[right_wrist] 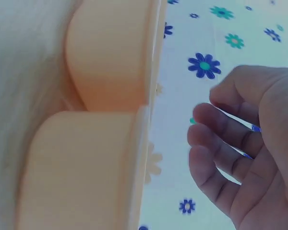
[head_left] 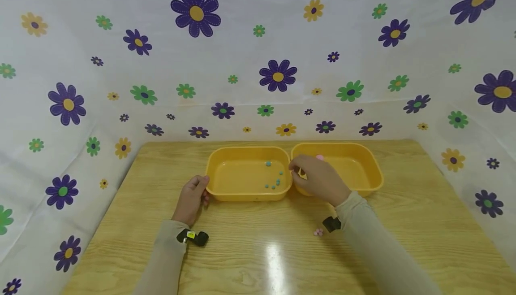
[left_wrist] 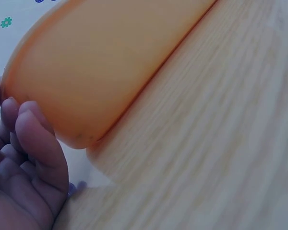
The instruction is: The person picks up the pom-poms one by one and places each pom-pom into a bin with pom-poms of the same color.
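Note:
My left hand (head_left: 190, 200) grips the left end of a yellow plastic tray (head_left: 238, 197). Its thumb lies at the rim, with the fingers (left_wrist: 41, 139) curled against the outer wall. Inside that tray, several small blue-green pieces (head_left: 268, 163) lie toward the right side. My right hand (head_left: 318, 179) hovers above where the two trays meet, its fingers loosely bent and nothing visible between them. Beneath it stands a second yellow tray (head_left: 372, 187), partly hidden by the hand. A pink piece (head_left: 320, 157) shows in this tray, behind the hand.
A small cluster of pink pieces (head_left: 318, 232) lies on the wooden table (head_left: 242, 250), near the right wrist. Black wrist cameras (head_left: 193, 236) are strapped to both sleeves. White cloth (head_left: 238, 53) with printed flowers rises behind the table and along both sides.

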The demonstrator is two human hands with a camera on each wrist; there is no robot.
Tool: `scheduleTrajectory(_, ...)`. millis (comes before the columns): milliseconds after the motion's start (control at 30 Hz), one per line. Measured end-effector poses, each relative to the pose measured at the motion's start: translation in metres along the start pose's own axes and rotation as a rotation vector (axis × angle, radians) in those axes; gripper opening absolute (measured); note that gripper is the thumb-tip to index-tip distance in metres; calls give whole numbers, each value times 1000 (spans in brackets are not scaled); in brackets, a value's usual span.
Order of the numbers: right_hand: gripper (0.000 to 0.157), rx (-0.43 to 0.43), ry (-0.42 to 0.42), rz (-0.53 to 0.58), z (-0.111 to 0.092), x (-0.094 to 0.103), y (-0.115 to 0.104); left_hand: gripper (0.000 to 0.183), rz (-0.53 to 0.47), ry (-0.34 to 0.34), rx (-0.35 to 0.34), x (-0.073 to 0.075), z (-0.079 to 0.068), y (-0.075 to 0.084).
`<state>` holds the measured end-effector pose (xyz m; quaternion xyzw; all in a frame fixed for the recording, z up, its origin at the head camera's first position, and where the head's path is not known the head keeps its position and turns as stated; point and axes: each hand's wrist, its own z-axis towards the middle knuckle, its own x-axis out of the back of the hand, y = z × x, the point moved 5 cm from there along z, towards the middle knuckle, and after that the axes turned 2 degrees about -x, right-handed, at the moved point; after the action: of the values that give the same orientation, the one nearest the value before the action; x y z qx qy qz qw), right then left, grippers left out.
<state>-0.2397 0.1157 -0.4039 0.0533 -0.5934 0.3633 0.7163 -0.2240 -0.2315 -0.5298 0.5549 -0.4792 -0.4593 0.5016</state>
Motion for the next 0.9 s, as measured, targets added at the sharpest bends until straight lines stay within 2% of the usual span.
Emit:
scheduleTrajectory(167, 14, -6, 106, -58, -31, 4, 7, 41, -13, -2, 1, -3, -1, 1)
scheduleTrajectory(333, 20, -13, 157, -52, -48, 2, 13, 40, -5, 8, 10, 0, -2, 1)
scheduleTrajectory(567, 16, -22, 142, -59, -51, -1, 20, 45, 2, 5, 18, 1, -2, -1)
scheduleTrajectory(767, 10, 26, 131, -79, -49, -6, 18, 40, -23, -1, 14, 3, -1, -2)
scheduleTrajectory(900, 9, 27, 139, -76, -48, -7, 18, 37, -23, -9, -1, 3, -1, 0)
